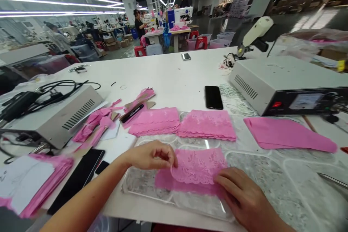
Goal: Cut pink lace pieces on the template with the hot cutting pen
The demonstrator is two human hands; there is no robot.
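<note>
A pink lace piece [199, 165] with a scalloped edge lies over a plain pink fabric piece [185, 187] on a clear plastic template [149, 194]. My left hand [156, 155] pinches the left edge of the lace between thumb and fingertips, lifting it slightly. At the other end, my right hand [241, 192] has its fingers bent over the lace's lower right corner; whether they grip it or only press it down cannot be made out. Just beyond are two pink lace stacks, the left stack [156, 120] and the right stack [208, 125], with their scalloped edges toward me.
Folded pink fabric [288, 134] lies right, near a grey box with a meter [293, 83]. A phone [213, 97] rests behind the stacks. Another grey box [65, 116] with black cables stands left. Metal tweezers [333, 180] lie right. Co-workers are in the background.
</note>
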